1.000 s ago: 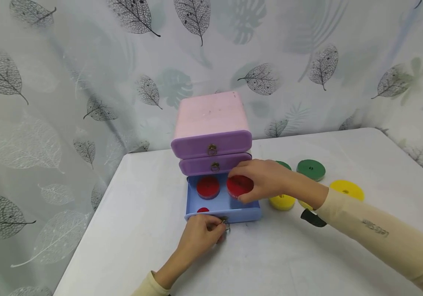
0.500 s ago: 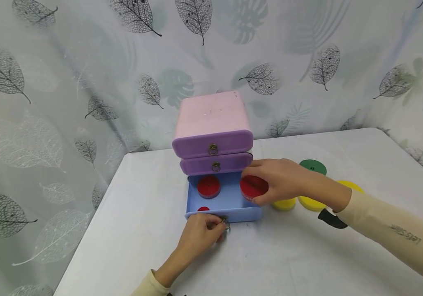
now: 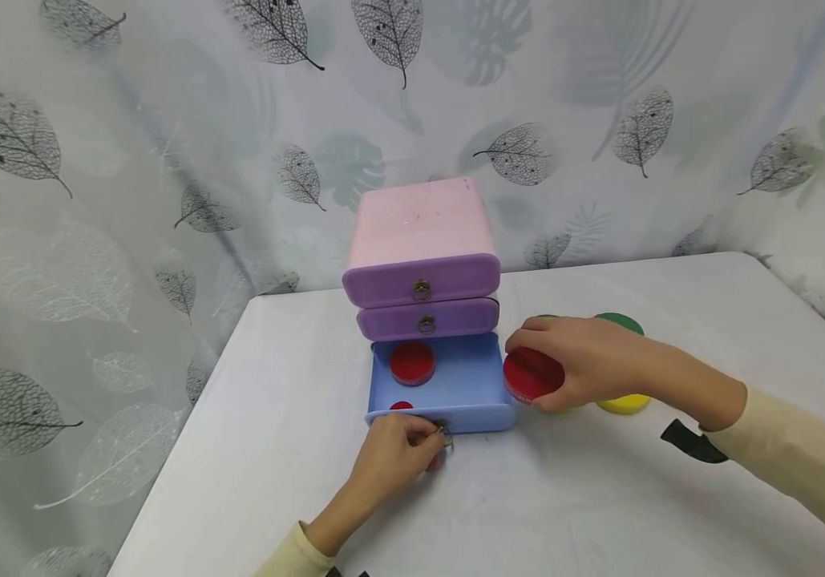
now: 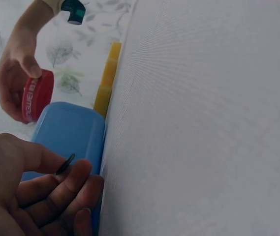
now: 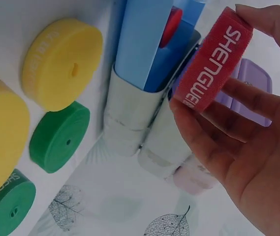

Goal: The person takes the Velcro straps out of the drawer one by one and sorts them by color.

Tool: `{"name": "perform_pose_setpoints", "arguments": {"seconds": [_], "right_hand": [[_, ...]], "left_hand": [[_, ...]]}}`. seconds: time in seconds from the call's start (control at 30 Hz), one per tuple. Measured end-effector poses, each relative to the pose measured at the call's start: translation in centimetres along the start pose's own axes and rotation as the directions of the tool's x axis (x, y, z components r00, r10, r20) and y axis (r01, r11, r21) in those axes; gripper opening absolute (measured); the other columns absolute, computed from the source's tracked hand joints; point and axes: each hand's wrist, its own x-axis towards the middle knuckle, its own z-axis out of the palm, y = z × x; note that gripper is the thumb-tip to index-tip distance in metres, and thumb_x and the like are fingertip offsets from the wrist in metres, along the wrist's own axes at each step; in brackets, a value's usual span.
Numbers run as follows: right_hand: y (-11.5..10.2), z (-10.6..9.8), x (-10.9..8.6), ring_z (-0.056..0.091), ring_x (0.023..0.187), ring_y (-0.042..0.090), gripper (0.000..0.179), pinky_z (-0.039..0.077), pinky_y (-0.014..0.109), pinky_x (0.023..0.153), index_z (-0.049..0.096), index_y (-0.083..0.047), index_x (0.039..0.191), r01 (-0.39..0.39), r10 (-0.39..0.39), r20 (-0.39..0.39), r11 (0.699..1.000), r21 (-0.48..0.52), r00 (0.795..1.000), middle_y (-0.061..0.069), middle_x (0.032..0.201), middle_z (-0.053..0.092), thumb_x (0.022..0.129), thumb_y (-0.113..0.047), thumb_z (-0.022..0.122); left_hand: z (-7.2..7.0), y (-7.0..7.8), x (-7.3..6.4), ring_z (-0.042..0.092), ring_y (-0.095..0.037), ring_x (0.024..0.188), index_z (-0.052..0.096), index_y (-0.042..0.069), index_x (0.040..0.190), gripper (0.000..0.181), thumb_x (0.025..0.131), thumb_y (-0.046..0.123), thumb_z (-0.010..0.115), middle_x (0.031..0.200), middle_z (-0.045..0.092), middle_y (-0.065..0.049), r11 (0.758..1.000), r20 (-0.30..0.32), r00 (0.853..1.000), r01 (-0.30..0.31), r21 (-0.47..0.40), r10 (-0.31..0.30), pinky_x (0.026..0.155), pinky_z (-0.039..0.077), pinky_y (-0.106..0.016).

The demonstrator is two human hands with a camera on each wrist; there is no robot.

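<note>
My right hand [image 3: 596,361] grips a red roll of fabric tape [image 3: 533,374] by its edge, just beyond the right side of the blue drawer [image 3: 484,418]. White lettering shows on the roll [image 5: 213,61] in the right wrist view. My left hand [image 3: 396,453] pinches the metal ring pull [image 3: 445,433] on the front of that pulled-out drawer; the ring [image 4: 65,164] pokes out between thumb and finger in the left wrist view. Inside the drawer lies another red roll [image 3: 412,363]. A small red round thing [image 3: 402,405] is partly hidden behind the drawer front.
Two purple drawers [image 3: 422,279] sit closed under the pink cabinet top [image 3: 419,224]. Right of the cabinet, yellow rolls [image 5: 63,64] and green rolls [image 5: 61,137] lie on the white table [image 3: 275,385]. A leaf-patterned curtain [image 3: 239,160] hangs behind.
My right hand has carried the red roll from inside the blue drawer rightward past its side wall. My left hand has stayed on the ring pull.
</note>
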Motion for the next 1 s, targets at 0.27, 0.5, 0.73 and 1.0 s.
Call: {"name": "perform_pose_setpoints", "arguments": {"seconds": [0.27, 0.5, 0.73, 1.0], "right_hand": [[-0.1, 0.3, -1.7, 0.05, 0.087, 0.006, 0.063, 0.045, 0.021, 0.06, 0.054, -0.027, 0.119, -0.005, 0.007, 0.06, 0.999, -0.038, 0.998, -0.018, 0.105, 0.048, 0.064, -0.048, 0.077], [-0.2, 0.3, -2.8, 0.049, 0.086, 0.006, 0.057, 0.045, 0.022, 0.061, 0.053, -0.029, 0.112, 0.003, 0.0, 0.098, 0.999, -0.038, 0.995, -0.02, 0.103, 0.048, 0.064, -0.046, 0.078], [-0.4, 1.3, -3.2, 0.048, 0.083, 0.005, 0.054, 0.045, 0.024, 0.061, 0.051, -0.031, 0.109, -0.009, 0.015, 0.196, 1.0, -0.03, 0.98, -0.021, 0.101, 0.046, 0.064, -0.047, 0.077], [-0.6, 3.1, -3.3, 0.048, 0.082, 0.005, 0.06, 0.045, 0.024, 0.06, 0.052, -0.025, 0.111, -0.01, 0.021, 0.262, 0.999, -0.044, 0.965, -0.017, 0.099, 0.046, 0.062, -0.045, 0.079]], "left_hand": [[0.1, 0.1, 0.0, 0.048, -0.001, 0.044, 0.068, 0.018, 0.063, 0.019, 0.08, 0.012, 0.061, 0.05, 0.053, 0.017, 1.0, 0.006, 1.0, 0.003, -0.003, -0.003, 0.041, 0.039, -0.022], [0.0, 0.2, 0.0, 0.048, -0.001, 0.043, 0.068, 0.019, 0.063, 0.019, 0.081, 0.013, 0.062, 0.05, 0.053, 0.017, 1.0, 0.008, 1.0, 0.007, 0.001, -0.007, 0.041, 0.039, -0.022], [0.0, 0.2, 0.0, 0.049, -0.002, 0.044, 0.069, 0.018, 0.065, 0.019, 0.081, 0.014, 0.062, 0.05, 0.054, 0.016, 1.0, 0.014, 1.0, 0.021, -0.006, -0.021, 0.041, 0.039, -0.022], [0.1, 0.2, 0.1, 0.048, -0.002, 0.044, 0.068, 0.018, 0.064, 0.019, 0.081, 0.014, 0.062, 0.05, 0.053, 0.017, 1.0, 0.015, 1.0, 0.017, -0.002, -0.017, 0.041, 0.039, -0.022]]}}
